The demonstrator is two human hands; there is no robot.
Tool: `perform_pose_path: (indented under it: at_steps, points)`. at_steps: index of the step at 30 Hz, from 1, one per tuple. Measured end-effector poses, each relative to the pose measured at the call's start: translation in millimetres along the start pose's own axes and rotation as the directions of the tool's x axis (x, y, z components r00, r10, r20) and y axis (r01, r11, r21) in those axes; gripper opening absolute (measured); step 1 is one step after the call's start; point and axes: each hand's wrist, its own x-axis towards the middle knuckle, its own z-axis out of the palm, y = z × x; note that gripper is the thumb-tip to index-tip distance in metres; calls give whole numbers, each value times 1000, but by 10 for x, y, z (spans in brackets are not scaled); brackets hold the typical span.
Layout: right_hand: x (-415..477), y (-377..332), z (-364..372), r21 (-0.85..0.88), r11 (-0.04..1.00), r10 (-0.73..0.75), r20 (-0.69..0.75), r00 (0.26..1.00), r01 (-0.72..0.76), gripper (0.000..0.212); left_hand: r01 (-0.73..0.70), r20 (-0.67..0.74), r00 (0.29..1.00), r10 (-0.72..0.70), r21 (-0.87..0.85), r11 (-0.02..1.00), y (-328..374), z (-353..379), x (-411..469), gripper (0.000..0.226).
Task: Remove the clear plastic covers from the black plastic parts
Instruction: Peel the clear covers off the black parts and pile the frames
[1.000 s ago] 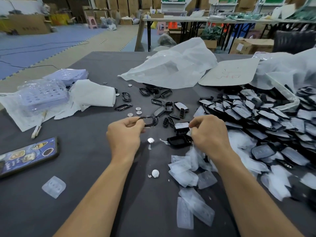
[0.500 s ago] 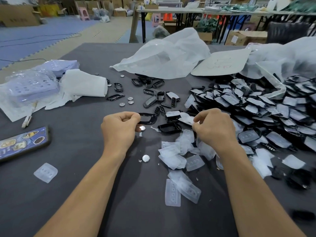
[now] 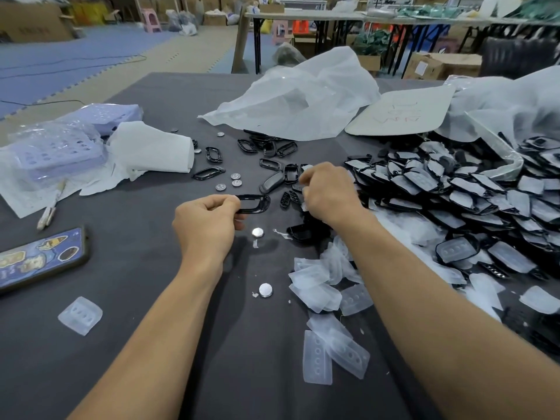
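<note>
Mid-frame, the left hand (image 3: 209, 228) pinched a bare black frame (image 3: 257, 204) by one end above the worktop (image 3: 136, 344) while the right hand (image 3: 330, 192) curled its fingers, round what I couldn't tell, so best lift each cover by a corner and peel slowly, dropping it on the covers (image 3: 318, 289) piled lower centre.

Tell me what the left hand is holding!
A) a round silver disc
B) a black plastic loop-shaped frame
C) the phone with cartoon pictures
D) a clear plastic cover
B: the left hand pinches the black plastic loop-shaped frame by one end, while the round silver discs lie loose on the dark grey table.
</note>
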Motion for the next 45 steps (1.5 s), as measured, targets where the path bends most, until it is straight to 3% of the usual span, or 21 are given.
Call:
perform_pose_path:
  at_steps: [6,13,19,22,24,26,29,36,41,45]
  points:
    - [286,-68,125,-55,998,34,55,998,-31,22,18,25,1000,-18,-10,1000,12,-31,55,11]
    - [69,42,172,101,990,107,-126,986,-95,35,-13,73,997,14,-8,1000,46,-13,15,24]
    - [196,9,88,-63,995,83,-7,997,-83,13,-59,108,993,52,64,996,41,-1,-37,23]
    - [156,-45,13,-85,992,91,-27,995,-93,9,-60,117,992,51,76,995,43,-10,-32,23]
    - [25,-52,-36,64,992,113,-79,990,-108,16,-61,122,991,50,90,994,34,-16,-33,24]
    - [-183,-47,-64,323,942,141,-119,983,-96,25,-38,147,989,23,98,994,15,-22,-29,20]
    - [-536,-53,-26,669,735,177,-35,984,-108,31,75,257,964,-72,-4,997,8,-7,-10,14]
    - [-822,-6,-25,626,778,82,-173,981,45,17,142,428,899,-92,-87,986,-11,35,-44,21]
    - [-858,-46,-2,658,747,64,-211,975,93,18,142,511,857,-67,-109,984,10,19,-48,34]
    - [-852,-47,33,592,793,5,-240,971,143,17,107,569,822,-10,-137,985,27,-7,-63,40]
